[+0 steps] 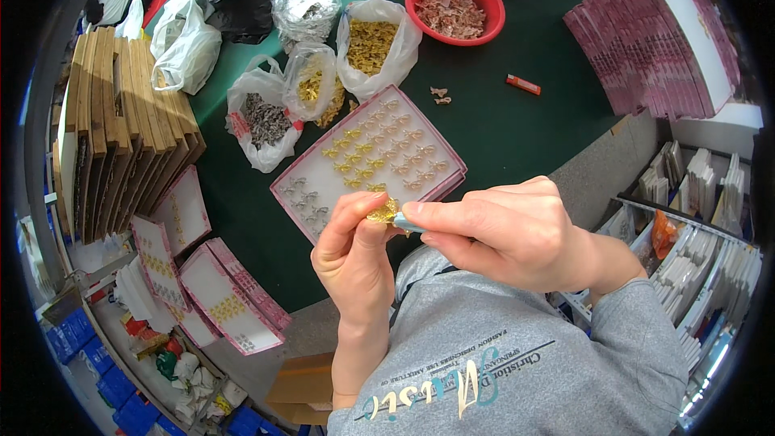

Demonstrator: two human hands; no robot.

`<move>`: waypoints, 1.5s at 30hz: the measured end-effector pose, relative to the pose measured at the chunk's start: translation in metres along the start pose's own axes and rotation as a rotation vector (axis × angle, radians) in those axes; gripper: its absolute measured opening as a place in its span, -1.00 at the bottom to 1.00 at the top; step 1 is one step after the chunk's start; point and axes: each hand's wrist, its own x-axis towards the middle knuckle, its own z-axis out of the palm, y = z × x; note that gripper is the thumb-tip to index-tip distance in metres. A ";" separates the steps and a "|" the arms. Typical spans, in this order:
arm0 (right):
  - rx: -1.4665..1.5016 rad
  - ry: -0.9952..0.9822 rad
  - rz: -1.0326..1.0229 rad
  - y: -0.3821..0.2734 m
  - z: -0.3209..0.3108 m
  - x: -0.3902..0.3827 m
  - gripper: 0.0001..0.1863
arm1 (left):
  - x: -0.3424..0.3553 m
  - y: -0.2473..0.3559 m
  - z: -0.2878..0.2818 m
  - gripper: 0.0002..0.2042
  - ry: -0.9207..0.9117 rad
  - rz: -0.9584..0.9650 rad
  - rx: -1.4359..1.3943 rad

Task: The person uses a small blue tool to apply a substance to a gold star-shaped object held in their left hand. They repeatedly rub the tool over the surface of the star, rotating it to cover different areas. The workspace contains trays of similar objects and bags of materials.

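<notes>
Both my hands meet in front of my chest, over the table's near edge. My left hand (353, 252) pinches a small gold ornament (383, 211) between thumb and fingers. In my right hand (521, 234) is a slim light-blue piece (407, 224), its tip against the gold ornament; most of it is hidden by my fingers. Just beyond lies a white card with a pink border (305, 166), on top of at least one other. It bears rows of small ornaments: silver (307, 200), gold (353, 158) and pale pink (410, 150).
Behind the card stand bags of silver pieces (266, 119) and gold pieces (371, 44), and a red bowl (496, 16) of pinkish pieces. A red lighter (523, 84) lies on the green table. Stacked pink-edged cards (646, 40) are right, brown boards (121, 105) left.
</notes>
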 end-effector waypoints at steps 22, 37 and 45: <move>0.026 0.026 0.000 0.001 0.001 0.001 -0.72 | 0.000 0.000 -0.001 -0.80 0.003 -0.002 -0.007; 0.027 0.083 -0.037 0.004 0.003 0.002 -0.69 | 0.001 0.000 -0.002 -0.81 0.010 -0.009 -0.019; 0.024 0.072 -0.039 0.003 0.003 0.003 -0.69 | 0.001 0.000 -0.002 -0.81 0.002 -0.004 -0.017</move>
